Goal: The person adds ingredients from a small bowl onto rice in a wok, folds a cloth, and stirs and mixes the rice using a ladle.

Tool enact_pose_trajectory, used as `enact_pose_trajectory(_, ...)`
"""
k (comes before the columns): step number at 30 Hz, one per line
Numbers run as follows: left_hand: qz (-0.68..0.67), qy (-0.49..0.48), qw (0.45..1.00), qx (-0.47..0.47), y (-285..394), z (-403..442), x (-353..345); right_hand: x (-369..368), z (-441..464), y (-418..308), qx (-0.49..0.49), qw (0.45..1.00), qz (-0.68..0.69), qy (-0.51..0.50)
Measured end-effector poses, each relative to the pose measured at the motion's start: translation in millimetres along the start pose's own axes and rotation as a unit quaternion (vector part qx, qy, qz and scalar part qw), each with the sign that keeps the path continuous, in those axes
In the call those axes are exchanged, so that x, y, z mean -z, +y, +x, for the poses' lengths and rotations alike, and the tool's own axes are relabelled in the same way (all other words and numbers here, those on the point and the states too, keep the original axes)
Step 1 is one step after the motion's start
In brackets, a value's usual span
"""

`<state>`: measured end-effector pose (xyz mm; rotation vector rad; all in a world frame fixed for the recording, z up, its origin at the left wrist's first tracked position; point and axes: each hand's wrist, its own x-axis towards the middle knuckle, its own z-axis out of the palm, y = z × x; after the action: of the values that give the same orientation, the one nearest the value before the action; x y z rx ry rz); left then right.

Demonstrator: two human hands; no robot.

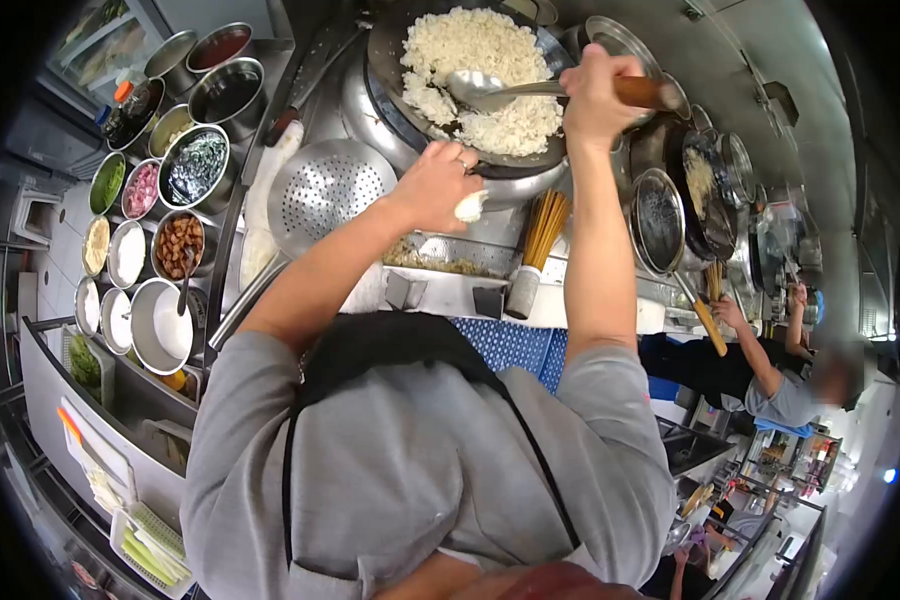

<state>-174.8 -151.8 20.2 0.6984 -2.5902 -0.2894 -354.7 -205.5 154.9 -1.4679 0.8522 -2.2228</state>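
A dark wok [382,50] on the stove holds a heap of white rice [475,45]. My right hand [602,98] is wrapped around the wooden handle of a metal ladle [480,90], its bowl resting among the grains. At the wok's near rim, my left hand [438,186] is closed on a folded white cloth [470,207]; the part of the rim beneath the fingers is hidden. A perforated round strainer [332,190] lies close beside my left forearm. Between my arms stands a bundle of bamboo sticks [544,235], bound at its lower end.
To the left are several metal bowls of sauces and ingredients, among them diced brown meat [179,246] and an empty-looking steel pot [162,325]. A mesh skimmer [658,222] lies on the right. Farther right, a co-worker [770,385] stands at another wok [710,190].
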Motion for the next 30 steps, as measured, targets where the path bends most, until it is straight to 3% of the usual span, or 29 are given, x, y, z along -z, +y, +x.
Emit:
enact_pose_trajectory(2,0.003,0.016,1.000,-0.014,-4.1,-0.6,-0.4,8.9,34.8,18.1,-0.022,0.999,0.011,-0.048)
enact_pose_trajectory(3,0.006,0.017,1.000,-0.015,-4.0,-0.8,-0.1,3.5,56.4,-2.5,-0.075,0.995,-0.046,-0.051)
enact_pose_trajectory(5,0.009,0.029,0.999,-0.021,-4.2,-1.8,-4.2,-28.4,61.7,-82.1,-0.075,0.988,-0.132,0.005)
enact_pose_trajectory(6,0.004,0.029,0.999,-0.015,-3.4,-1.3,-5.9,-2.6,75.3,-95.2,-0.115,0.986,0.025,-0.115)
enact_pose_trajectory(8,-0.006,0.027,1.000,-0.004,-2.8,-0.9,-6.8,14.0,49.4,-123.9,-0.086,0.985,0.040,-0.147)
enact_pose_trajectory(10,-0.010,0.019,1.000,-0.003,0.9,-3.0,-9.0,36.9,15.2,-40.1,-0.028,0.999,-0.023,0.036)
enact_pose_trajectory(11,-0.004,0.023,1.000,-0.005,1.8,-3.7,-8.3,41.1,6.9,-14.6,-0.024,0.997,0.016,0.078)
enact_pose_trajectory(14,0.020,0.029,0.999,-0.014,-3.9,-1.1,-4.3,55.7,74.7,-20.5,-0.077,0.997,0.021,-0.015)
enact_pose_trajectory(16,0.011,0.019,1.000,-0.014,-4.9,0.6,-3.7,45.3,106.0,-70.8,-0.123,0.991,-0.025,0.046)
enact_pose_trajectory(18,-0.016,0.011,1.000,0.006,-1.7,-0.1,-4.1,76.5,108.9,-87.3,-0.096,0.995,0.000,-0.004)
enact_pose_trajectory(20,-0.023,0.024,0.999,0.006,0.2,-2.6,-10.0,85.7,68.7,-30.7,-0.023,0.985,-0.085,0.147)
enact_pose_trajectory(23,-0.012,0.025,1.000,-0.004,-1.9,0.3,-7.8,86.0,69.4,-4.5,-0.159,0.970,0.068,0.169)
enact_pose_trajectory(26,0.006,-0.002,1.000,-0.004,-4.7,1.4,1.1,114.4,144.0,-28.5,-0.200,0.966,0.016,0.162)
enact_pose_trajectory(28,-0.007,0.012,1.000,0.003,-1.5,0.8,-2.3,117.3,148.9,-51.7,-0.113,0.982,0.053,0.139)
enact_pose_trajectory(29,-0.019,0.022,1.000,0.011,0.1,1.0,-2.6,118.8,138.8,-43.0,-0.058,0.983,0.017,0.176)
enact_pose_trajectory(30,-0.013,0.025,1.000,0.010,-1.7,1.8,-3.1,99.1,117.1,-21.3,-0.030,0.960,-0.111,0.256)
